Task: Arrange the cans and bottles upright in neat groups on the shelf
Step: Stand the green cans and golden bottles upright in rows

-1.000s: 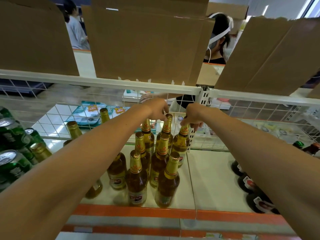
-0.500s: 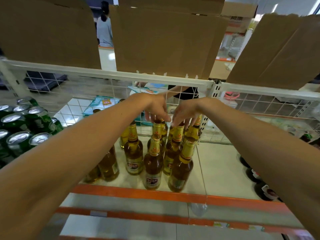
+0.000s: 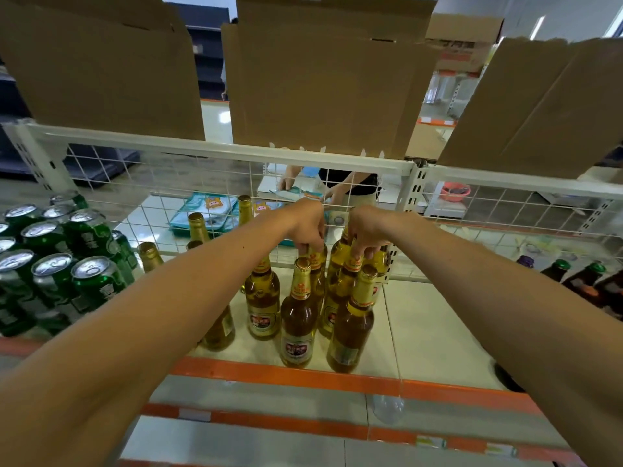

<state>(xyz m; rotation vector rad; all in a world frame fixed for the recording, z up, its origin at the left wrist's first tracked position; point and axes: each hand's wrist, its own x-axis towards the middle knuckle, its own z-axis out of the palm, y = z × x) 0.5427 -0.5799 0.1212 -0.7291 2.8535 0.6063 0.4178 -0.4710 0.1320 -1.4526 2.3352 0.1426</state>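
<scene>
Golden bottles (image 3: 298, 318): they stand upright in a tight cluster at the middle of the shelf (image 3: 431, 325), in short rows running from the front lip back to the mesh. A few more stand to the left, partly hidden behind your left forearm.
Your left hand (image 3: 306, 227): fingers curled downward, pinching the capped neck of a bottle at the back of the cluster.
Your right hand (image 3: 369, 230): just beside the left, fingers curled round the neck top of a neighbouring rear bottle. Whether they touch a second neck you cannot tell.
Green cans (image 3: 91, 281): packed upright at the left end of the shelf, silver tops showing.
Dark bottles (image 3: 580, 281): grouped at the far right, green and purple caps, partly cut off by your right arm.
Orange edge (image 3: 303, 374): runs along the shelf's front lip, just below the nearest bottles.
Wire mesh (image 3: 135, 197): white grid closing the back of the shelf.
Cardboard sheets (image 3: 320, 79): stand above the mesh's top rail.
Person (image 3: 350, 183): visible through the mesh, hands on flat packets.
</scene>
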